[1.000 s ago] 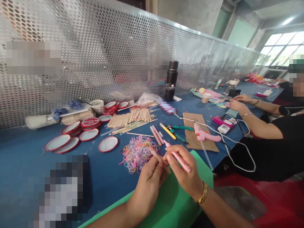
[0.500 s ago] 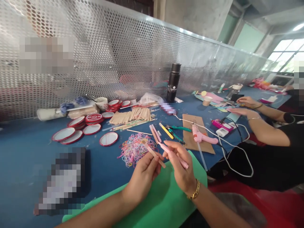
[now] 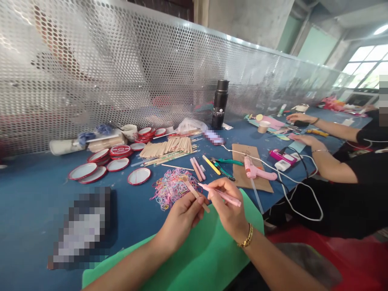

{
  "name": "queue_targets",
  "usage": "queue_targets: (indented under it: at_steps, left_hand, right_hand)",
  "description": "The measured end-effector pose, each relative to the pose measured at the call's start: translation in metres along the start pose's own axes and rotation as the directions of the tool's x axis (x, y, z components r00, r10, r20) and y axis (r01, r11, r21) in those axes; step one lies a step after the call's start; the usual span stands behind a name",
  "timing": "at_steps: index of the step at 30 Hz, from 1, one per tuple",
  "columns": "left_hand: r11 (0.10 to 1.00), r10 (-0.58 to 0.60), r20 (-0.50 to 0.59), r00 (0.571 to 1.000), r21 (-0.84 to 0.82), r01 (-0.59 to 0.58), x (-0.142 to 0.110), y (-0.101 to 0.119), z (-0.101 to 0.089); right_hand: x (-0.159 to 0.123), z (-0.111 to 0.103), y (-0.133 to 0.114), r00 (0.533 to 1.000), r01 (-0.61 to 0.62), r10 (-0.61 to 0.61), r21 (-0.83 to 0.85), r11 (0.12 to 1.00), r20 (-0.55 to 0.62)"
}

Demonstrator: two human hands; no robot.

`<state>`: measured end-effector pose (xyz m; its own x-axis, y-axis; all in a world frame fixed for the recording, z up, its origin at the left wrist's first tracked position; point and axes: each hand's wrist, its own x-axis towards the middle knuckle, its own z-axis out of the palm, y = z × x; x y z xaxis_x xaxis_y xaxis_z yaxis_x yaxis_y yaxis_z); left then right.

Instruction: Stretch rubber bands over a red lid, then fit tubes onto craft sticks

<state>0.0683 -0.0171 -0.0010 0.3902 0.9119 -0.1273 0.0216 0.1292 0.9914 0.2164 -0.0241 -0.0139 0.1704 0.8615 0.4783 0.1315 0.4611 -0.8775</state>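
Observation:
My left hand [image 3: 188, 210] pinches a flat wooden craft stick [image 3: 191, 188] whose upper end points away from me. In my right hand [image 3: 227, 204] is a pink marker [image 3: 222, 195], gripped like a pen, its tip pointing left close to the stick. I cannot tell whether tip and stick touch. Both hands are over a green mat [image 3: 209, 246]. Just beyond the left hand lies a tangle of coloured elastic loops or string [image 3: 171, 188]. Two more markers [image 3: 197, 169], a yellow marker [image 3: 211, 165] and green-handled pliers [image 3: 228, 162] rest past my hands.
A pink glue gun [image 3: 257, 173] lies on brown cardboard [image 3: 239, 178], with white cables to the right. Left are red-rimmed lids [image 3: 138, 176], a pile of craft sticks [image 3: 165, 148] and a blurred dark object [image 3: 83, 230]. A black bottle [image 3: 220, 104] stands behind. A co-worker's arms [image 3: 327, 157] reach in at right.
My right hand has turned the pink marker to a flatter angle, its tip lower and nearer the stick. The co-worker's far hand has moved back and left.

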Motion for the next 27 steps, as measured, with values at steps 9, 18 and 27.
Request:
queue_targets:
  at_steps: [9,18,27]
  left_hand:
    - [0.998,0.008,-0.017,1.0,-0.06,-0.009,-0.003,0.001,0.0]
    - [1.0,0.008,-0.041,0.999,-0.029,-0.009,-0.005,-0.004,0.001]
    - [0.999,-0.033,-0.001,0.999,-0.019,0.033,-0.003,-0.001,0.003]
  right_hand:
    - [0.017,0.002,-0.014,0.999,-0.042,0.042,0.037,0.998,0.002]
    - [0.017,0.003,0.002,0.999,0.031,-0.032,-0.016,0.999,-0.01]
    - [0.012,0.003,0.001,0.997,0.041,-0.043,0.034,0.999,0.061]
